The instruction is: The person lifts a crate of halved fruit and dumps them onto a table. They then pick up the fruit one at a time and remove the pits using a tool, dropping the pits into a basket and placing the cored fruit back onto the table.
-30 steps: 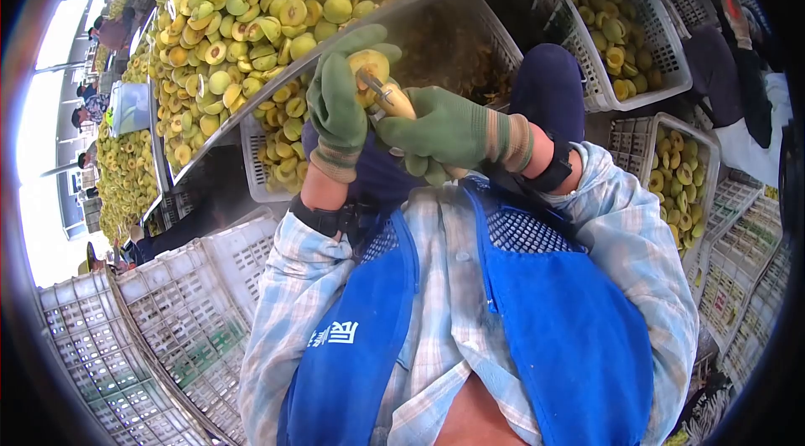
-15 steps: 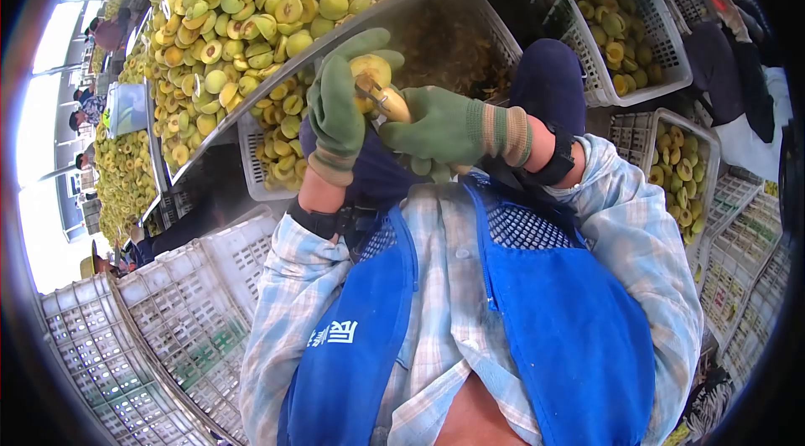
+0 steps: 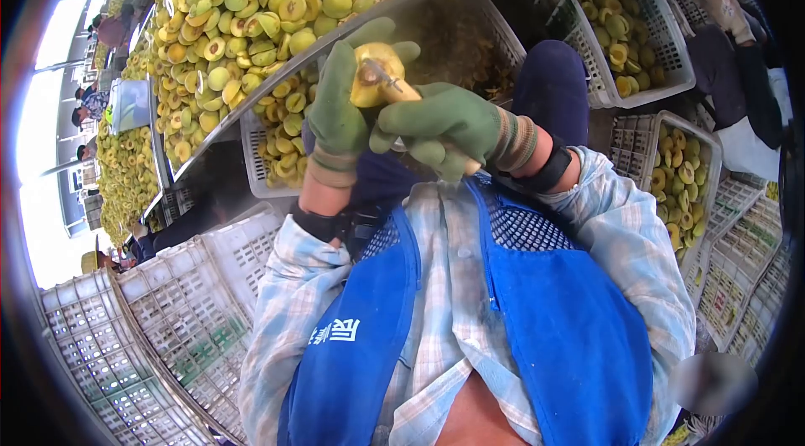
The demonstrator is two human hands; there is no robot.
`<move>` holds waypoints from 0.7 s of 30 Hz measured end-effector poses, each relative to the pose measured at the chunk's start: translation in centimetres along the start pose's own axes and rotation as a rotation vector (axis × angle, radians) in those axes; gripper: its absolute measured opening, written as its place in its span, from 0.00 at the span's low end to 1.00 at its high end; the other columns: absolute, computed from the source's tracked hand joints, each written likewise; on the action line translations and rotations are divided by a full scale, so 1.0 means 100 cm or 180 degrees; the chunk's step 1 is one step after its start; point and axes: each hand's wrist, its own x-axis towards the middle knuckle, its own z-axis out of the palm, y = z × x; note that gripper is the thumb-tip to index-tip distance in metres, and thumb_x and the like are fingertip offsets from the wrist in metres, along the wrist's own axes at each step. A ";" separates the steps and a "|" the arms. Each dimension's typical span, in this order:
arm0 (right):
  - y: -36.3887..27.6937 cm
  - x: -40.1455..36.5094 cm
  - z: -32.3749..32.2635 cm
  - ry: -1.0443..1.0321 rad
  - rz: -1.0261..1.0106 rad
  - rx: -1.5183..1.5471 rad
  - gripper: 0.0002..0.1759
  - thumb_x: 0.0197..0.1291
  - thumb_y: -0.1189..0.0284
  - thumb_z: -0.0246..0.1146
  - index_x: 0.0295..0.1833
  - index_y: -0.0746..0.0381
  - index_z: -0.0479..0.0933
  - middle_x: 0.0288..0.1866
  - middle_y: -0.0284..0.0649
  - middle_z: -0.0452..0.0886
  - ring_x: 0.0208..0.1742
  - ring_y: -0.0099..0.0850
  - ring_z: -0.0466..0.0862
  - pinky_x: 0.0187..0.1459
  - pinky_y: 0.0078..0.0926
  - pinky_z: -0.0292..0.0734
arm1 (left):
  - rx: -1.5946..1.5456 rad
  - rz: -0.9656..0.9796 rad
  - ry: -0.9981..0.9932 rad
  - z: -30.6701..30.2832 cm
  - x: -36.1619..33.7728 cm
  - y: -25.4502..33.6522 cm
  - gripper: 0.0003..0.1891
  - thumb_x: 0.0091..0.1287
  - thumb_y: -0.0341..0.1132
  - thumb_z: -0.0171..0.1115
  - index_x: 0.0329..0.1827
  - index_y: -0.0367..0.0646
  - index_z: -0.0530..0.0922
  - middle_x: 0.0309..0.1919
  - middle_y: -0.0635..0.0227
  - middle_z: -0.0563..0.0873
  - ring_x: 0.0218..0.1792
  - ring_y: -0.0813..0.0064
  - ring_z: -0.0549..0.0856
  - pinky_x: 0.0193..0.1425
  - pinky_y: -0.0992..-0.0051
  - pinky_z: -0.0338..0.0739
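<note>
My left hand (image 3: 335, 115), in a green glove, holds a yellow-green fruit half (image 3: 362, 95) with its cut face turned up. My right hand (image 3: 444, 123), gloved alike, is closed around a small tool with a pale wooden handle (image 3: 402, 92). The handle's lower end pokes out below the fingers. At its front, the tool's narrow metal tip (image 3: 376, 70) lies against the brownish centre of the fruit. Both hands are in front of the metal edge of a table, above my knees.
Fruit halves (image 3: 243, 18) are heaped on the table behind its metal rim (image 3: 377, 12). Crates of fruit stand under the rim, including a white crate (image 3: 587, 85) at right. Stacked white crates (image 3: 180, 303) are at left. At far right, a co-worker's gloved hand (image 3: 721, 3) shows.
The fruit half now faces up more fully, and the tool tip lies across its centre. My right hand has rotated, showing more of its fingers. The co-worker's hand at far right has changed position.
</note>
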 end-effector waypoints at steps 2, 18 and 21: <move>0.000 0.001 0.002 0.0025 0.0039 -0.0222 0.16 0.64 0.61 0.60 0.43 0.65 0.77 0.19 0.32 0.74 0.10 0.19 0.69 0.08 0.16 0.60 | 0.0026 0.0173 0.0060 -0.008 -0.001 -0.010 0.32 0.76 0.55 0.40 0.65 0.31 0.67 0.48 0.41 0.82 0.45 0.59 0.86 0.46 0.65 0.87; 0.035 0.030 -0.018 -0.2201 0.0207 0.2817 0.20 0.76 0.62 0.44 0.52 0.69 0.69 0.14 0.22 0.59 0.08 0.15 0.58 0.09 0.17 0.52 | 0.0519 0.1504 0.0094 -0.005 0.006 -0.041 0.19 0.78 0.42 0.43 0.62 0.37 0.72 0.55 0.55 0.81 0.43 0.66 0.86 0.46 0.71 0.82; 0.038 0.031 -0.013 -0.2159 -0.0089 0.2988 0.20 0.77 0.62 0.41 0.55 0.69 0.66 0.15 0.23 0.61 0.08 0.16 0.60 0.09 0.17 0.54 | -0.0069 0.0929 0.0763 -0.006 0.007 -0.042 0.23 0.76 0.48 0.48 0.65 0.42 0.70 0.52 0.55 0.83 0.33 0.70 0.86 0.32 0.76 0.79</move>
